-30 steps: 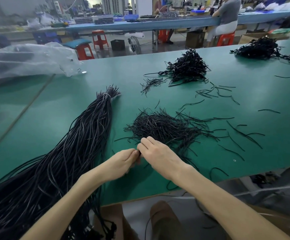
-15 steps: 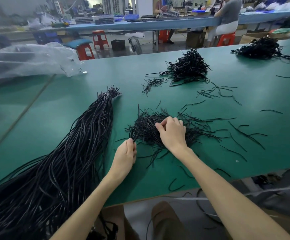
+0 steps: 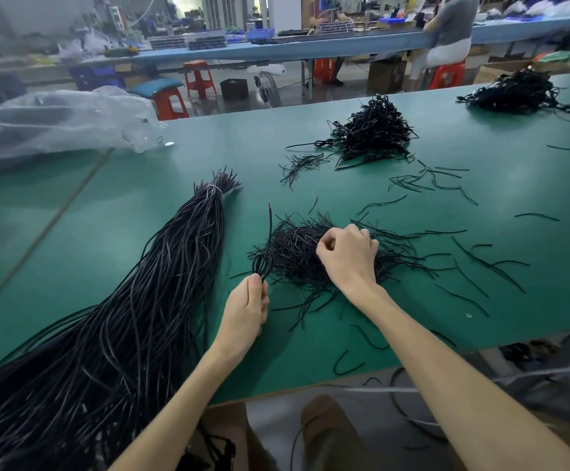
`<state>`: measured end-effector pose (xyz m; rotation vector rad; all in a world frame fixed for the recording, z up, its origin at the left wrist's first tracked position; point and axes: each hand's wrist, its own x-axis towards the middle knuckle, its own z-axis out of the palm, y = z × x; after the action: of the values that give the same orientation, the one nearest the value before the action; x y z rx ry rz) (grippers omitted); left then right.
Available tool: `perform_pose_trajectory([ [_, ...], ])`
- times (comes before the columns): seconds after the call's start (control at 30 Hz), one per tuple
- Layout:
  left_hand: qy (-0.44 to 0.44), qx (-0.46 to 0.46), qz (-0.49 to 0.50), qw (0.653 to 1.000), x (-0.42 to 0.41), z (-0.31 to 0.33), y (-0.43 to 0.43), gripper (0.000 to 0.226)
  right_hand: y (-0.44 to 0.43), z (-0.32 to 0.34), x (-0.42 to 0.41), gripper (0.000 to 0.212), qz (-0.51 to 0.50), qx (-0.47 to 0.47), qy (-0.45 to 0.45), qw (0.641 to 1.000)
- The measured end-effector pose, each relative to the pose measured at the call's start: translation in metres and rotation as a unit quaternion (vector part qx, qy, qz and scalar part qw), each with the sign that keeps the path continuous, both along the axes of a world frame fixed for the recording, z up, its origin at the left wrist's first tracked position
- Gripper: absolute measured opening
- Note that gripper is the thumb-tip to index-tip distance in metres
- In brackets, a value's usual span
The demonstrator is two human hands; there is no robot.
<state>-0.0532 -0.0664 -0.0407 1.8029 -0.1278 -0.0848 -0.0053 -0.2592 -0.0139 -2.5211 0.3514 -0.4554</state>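
Pinching looped cord (image 3: 269,239), left hand (image 3: 246,311); right hand (image 3: 348,256) apart, clutching cord pile (image 3: 294,253), fingertips hidden.

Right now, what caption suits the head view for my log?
Left hand pinches a few black wire strands; right hand picks at the pile of short black wires on the green table.

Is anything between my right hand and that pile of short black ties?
Nothing visible: the right hand sits on the pile of short black ties, fingers curled into it. The left hand pinches a looped cable beside the pile.
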Motion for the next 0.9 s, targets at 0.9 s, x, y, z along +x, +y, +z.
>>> perform_pose_trajectory([
  [0.9, -0.009, 0.015, -0.018, 1.000, 0.000, -0.003, 0.002, 0.038, -0.001, 0.008, -0.049, 0.018, 0.057, 0.103, -0.173, 0.978],
])
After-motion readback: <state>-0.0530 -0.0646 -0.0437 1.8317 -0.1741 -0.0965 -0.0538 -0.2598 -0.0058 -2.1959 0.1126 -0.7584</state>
